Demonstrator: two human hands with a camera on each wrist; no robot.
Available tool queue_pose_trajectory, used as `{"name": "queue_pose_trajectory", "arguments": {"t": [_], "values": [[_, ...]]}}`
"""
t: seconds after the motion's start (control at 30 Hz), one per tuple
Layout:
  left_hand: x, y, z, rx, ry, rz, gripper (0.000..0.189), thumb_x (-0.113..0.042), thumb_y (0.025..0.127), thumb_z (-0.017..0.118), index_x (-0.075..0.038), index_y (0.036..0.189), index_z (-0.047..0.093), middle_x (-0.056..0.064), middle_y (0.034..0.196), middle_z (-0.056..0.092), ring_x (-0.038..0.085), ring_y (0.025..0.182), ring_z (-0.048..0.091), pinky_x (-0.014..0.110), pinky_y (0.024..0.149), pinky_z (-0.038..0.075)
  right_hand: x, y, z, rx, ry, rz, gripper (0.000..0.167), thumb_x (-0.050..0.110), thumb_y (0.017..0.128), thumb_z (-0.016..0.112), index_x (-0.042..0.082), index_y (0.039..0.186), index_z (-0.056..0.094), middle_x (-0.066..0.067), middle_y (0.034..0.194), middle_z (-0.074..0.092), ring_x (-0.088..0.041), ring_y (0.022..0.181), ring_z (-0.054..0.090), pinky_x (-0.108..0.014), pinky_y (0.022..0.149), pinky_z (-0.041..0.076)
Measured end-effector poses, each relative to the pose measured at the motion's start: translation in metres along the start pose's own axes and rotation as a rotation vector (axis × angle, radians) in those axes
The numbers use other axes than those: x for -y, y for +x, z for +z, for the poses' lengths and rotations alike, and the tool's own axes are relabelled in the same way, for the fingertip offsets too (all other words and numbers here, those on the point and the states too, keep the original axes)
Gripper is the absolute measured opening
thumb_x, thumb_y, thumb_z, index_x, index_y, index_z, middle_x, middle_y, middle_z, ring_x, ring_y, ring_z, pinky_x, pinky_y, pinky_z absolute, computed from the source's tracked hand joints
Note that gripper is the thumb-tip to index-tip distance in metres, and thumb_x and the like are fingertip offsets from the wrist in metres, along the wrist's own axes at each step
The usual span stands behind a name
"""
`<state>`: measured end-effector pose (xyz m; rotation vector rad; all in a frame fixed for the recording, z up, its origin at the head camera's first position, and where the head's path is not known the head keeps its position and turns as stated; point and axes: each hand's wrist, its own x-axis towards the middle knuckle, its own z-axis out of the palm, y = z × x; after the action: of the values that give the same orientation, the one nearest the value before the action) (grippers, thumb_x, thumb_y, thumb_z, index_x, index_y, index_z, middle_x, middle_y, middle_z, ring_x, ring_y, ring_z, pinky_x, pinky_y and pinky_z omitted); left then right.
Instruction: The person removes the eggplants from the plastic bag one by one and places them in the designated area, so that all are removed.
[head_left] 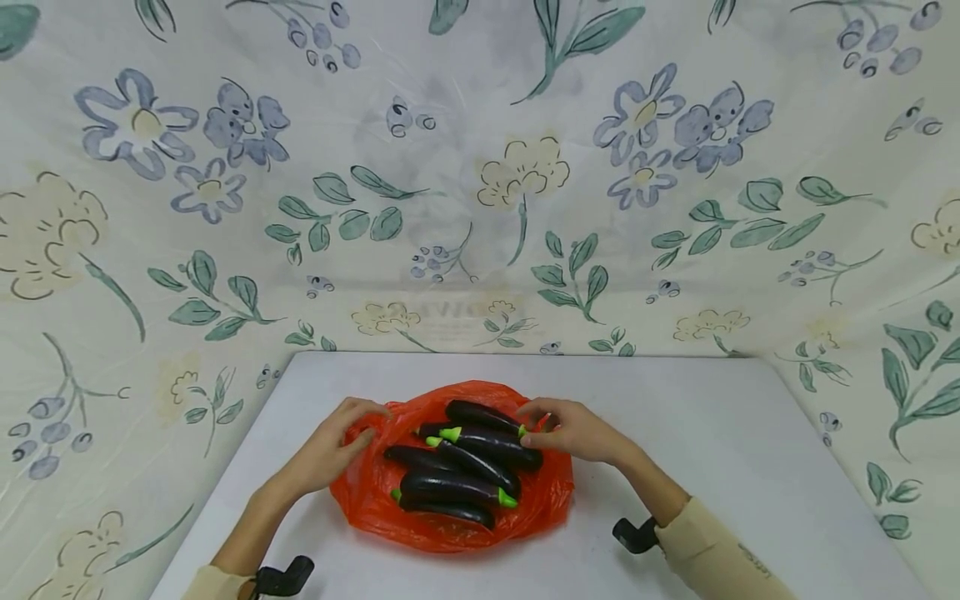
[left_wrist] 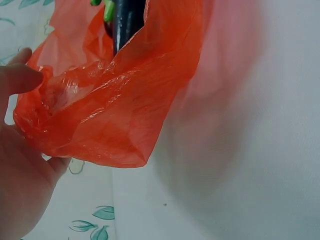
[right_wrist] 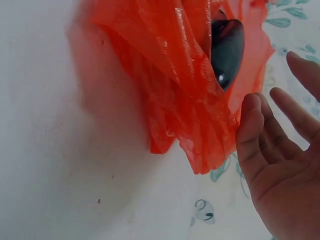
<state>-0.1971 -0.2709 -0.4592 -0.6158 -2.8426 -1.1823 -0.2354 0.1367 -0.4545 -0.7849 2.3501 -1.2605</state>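
A red plastic bag [head_left: 375, 500] lies spread and opened on the white table, its mouth up. Several dark purple eggplants [head_left: 450, 486] with green stem ends lie inside it. At the bag's left rim my left hand [head_left: 330, 446] holds the thin film, thumb on the near side; the left wrist view shows this hand [left_wrist: 25, 170] with bunched film between thumb and fingers. Over the right rim is my right hand [head_left: 581, 429], close to the upper eggplants. In the right wrist view its fingers are spread and loosely bent beside the bag [right_wrist: 170, 65], and one touches its edge.
The white table [head_left: 675, 417] extends around the bag on both sides. A floral cloth [head_left: 465, 308] hangs behind it and at the sides. Black wrist mounts [head_left: 285, 577] sit on both forearms by the beige sleeves [head_left: 712, 542].
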Motion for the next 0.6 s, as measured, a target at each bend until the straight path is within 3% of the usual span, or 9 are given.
{"name": "queue_pose_trajectory", "arguments": {"t": [0.3, 0.6], "values": [[0.001, -0.001, 0.001, 0.033, -0.013, -0.061, 0.025, -0.009, 0.1, 0.059, -0.025, 0.115, 0.069, 0.014, 0.136, 0.047, 0.042, 0.126, 0.047, 0.058, 0.094, 0.051, -0.005, 0.004, 0.008, 0.004, -0.062, 0.021, 0.046, 0.031, 0.091, 0.073, 0.01, 0.13, 0.063, -0.007, 0.11, 0.065, -0.021, 0.096, 0.057, -0.034, 0.079, 0.052], [0.001, 0.003, 0.005, 0.022, 0.008, -0.052, 0.02, -0.016, 0.096, 0.068, -0.024, 0.115, 0.07, 0.01, 0.119, 0.05, 0.03, 0.11, 0.052, 0.048, 0.089, 0.054, -0.008, 0.007, 0.016, -0.002, -0.123, 0.069, 0.045, 0.027, 0.088, 0.078, 0.012, 0.128, 0.065, -0.003, 0.108, 0.065, -0.021, 0.098, 0.056, -0.037, 0.081, 0.053]]}}
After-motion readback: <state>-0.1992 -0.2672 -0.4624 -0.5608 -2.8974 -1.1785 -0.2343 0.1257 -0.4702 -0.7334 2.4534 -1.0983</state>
